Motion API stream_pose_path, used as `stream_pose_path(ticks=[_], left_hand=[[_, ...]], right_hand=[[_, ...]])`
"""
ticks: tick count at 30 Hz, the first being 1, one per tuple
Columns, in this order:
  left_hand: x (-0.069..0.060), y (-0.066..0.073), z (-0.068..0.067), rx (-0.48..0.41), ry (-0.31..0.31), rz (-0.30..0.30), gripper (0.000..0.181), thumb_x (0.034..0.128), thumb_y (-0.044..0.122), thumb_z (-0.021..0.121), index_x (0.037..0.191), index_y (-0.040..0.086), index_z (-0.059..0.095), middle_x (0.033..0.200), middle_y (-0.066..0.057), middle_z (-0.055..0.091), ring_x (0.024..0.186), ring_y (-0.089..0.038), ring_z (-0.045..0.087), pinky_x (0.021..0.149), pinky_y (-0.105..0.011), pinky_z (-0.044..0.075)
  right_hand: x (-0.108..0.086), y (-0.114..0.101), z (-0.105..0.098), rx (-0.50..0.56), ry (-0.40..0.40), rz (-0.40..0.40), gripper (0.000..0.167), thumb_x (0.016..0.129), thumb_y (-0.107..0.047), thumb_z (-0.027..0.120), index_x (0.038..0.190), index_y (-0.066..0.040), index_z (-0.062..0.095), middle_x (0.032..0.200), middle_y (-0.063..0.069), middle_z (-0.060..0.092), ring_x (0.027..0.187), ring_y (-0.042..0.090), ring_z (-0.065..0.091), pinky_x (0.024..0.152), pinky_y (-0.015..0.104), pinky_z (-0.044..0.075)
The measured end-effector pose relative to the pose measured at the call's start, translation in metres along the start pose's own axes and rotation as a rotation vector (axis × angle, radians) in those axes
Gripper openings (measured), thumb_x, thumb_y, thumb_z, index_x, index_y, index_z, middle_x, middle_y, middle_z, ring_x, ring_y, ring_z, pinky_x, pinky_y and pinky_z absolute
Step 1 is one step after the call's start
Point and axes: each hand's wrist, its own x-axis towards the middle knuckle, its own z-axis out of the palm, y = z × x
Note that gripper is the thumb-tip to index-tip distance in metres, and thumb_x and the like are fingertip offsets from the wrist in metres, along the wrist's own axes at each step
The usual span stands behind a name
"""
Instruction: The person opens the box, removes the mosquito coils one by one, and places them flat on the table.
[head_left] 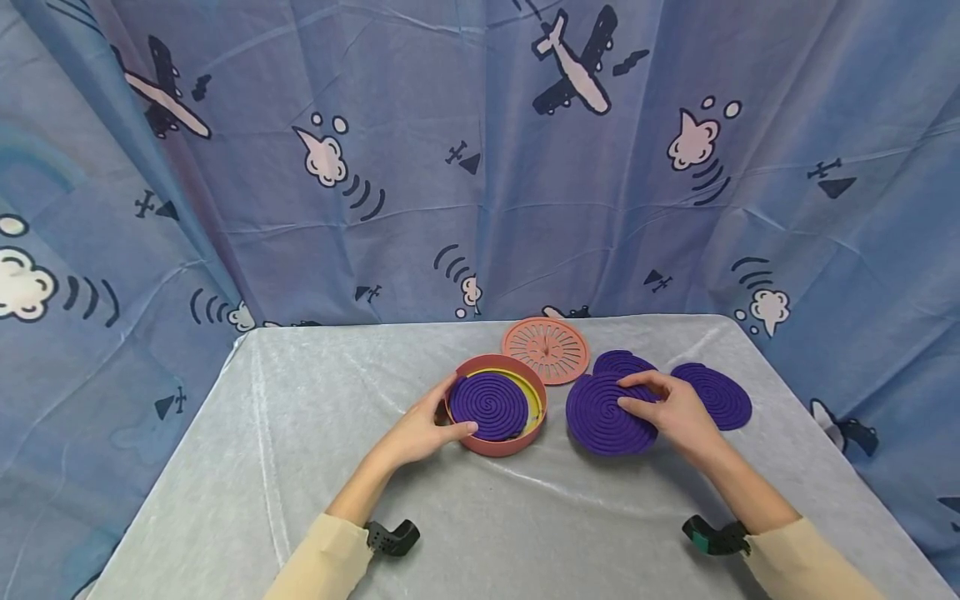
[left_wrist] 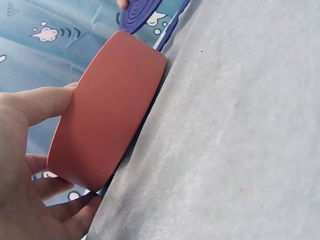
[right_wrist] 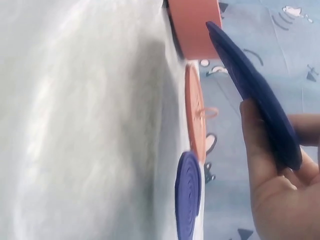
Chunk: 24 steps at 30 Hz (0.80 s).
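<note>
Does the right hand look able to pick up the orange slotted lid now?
Probably not yet: the right hand is pinching a purple spiral mat. Otherwise the way looks free: nothing seems to lie on the slotted lid.

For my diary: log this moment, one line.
left hand: grips round red tub | right hand: pinches raised purple spiral disc | slotted orange disc: beside tub

On the desk [head_left: 525, 533]: a box [head_left: 498, 448] near the middle, with a coil [head_left: 489, 406] inside it and the left hand [head_left: 422, 432] at its left side. Just behind the box and to its right, the lid [head_left: 545, 350]. Right of the box, raised off the desk, a second coil [head_left: 609, 417] in the right hand [head_left: 681, 417]. Behind that, a third coil [head_left: 621, 362]; farthest right, a fourth coil [head_left: 724, 398]. Behind the desk, a curtain [head_left: 420, 100].
</note>
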Motion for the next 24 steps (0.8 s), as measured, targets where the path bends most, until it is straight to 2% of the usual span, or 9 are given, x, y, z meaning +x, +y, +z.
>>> stream_pose_path(ticks=[4,6,7,9,11,15,19,24], left_hand=[[0.0,0.0,0.001,-0.002,-0.001,0.006,0.096,0.0872,0.047,0.078,0.162,0.016,0.027,0.161,-0.013,0.036,0.141,-0.031,0.043,0.113,-0.049,0.038],[0.0,0.0,0.0,-0.004,-0.001,0.007,0.096,0.0872,0.047,0.078,0.162,0.016,0.027,0.161,-0.013,0.036,0.139,-0.031,0.045,0.113,-0.05,0.038],[0.0,-0.001,0.0,-0.004,0.0,0.01,0.096,0.0873,0.047,0.078,0.162,0.016,0.027,0.161,-0.013,0.037,0.138,-0.031,0.046,0.112,-0.05,0.039],[0.001,-0.002,0.0,-0.006,-0.001,0.011,0.096,0.0872,0.047,0.078,0.162,0.016,0.027,0.16,-0.012,0.037,0.136,-0.03,0.048,0.111,-0.05,0.04],[0.001,-0.002,0.001,-0.005,-0.003,0.011,0.096,0.0871,0.047,0.078,0.163,0.017,0.027,0.16,-0.012,0.038,0.135,-0.029,0.049,0.111,-0.05,0.041],[0.001,-0.003,0.001,-0.002,-0.007,0.005,0.096,0.087,0.048,0.078,0.163,0.017,0.027,0.161,-0.011,0.037,0.137,-0.03,0.048,0.112,-0.049,0.04],[0.001,-0.003,0.0,0.005,-0.001,0.003,0.096,0.0871,0.048,0.078,0.162,0.017,0.027,0.162,-0.011,0.036,0.14,-0.031,0.045,0.113,-0.05,0.039],[0.0,-0.003,0.001,0.009,0.002,0.003,0.096,0.0868,0.049,0.078,0.162,0.017,0.027,0.162,-0.011,0.035,0.142,-0.031,0.042,0.114,-0.05,0.037]], right_hand=[[-0.004,0.01,-0.009,0.017,0.003,0.014,0.048,0.093,-0.027,0.077,0.13,0.002,0.064,0.152,0.025,0.043,0.144,0.043,0.031,0.111,0.055,0.034],[-0.008,0.015,-0.014,0.023,0.008,0.014,0.049,0.093,-0.027,0.077,0.13,0.003,0.063,0.152,0.027,0.042,0.143,0.045,0.031,0.112,0.048,0.036],[-0.009,0.017,-0.016,0.021,0.013,0.016,0.05,0.094,-0.027,0.076,0.13,0.004,0.063,0.151,0.026,0.042,0.141,0.043,0.035,0.109,0.039,0.04],[-0.012,0.022,-0.021,0.001,0.026,0.011,0.049,0.094,-0.028,0.076,0.13,0.004,0.063,0.146,0.025,0.047,0.133,0.035,0.044,0.097,0.023,0.045],[-0.015,0.028,-0.025,-0.015,0.041,0.006,0.048,0.094,-0.027,0.076,0.129,0.004,0.064,0.139,0.022,0.054,0.12,0.023,0.053,0.08,0.012,0.045],[-0.021,0.04,-0.033,0.005,0.06,0.004,0.045,0.094,-0.022,0.076,0.126,0.006,0.064,0.118,0.007,0.066,0.095,0.004,0.06,0.073,0.018,0.051],[-0.025,0.048,-0.04,0.051,0.061,0.024,0.044,0.094,-0.019,0.076,0.125,0.009,0.062,0.102,-0.008,0.07,0.085,0.004,0.062,0.07,0.021,0.053],[-0.027,0.057,-0.048,0.056,0.05,0.052,0.045,0.095,-0.019,0.075,0.126,0.01,0.061,0.097,-0.009,0.071,0.082,0.006,0.063,0.069,0.023,0.053]])
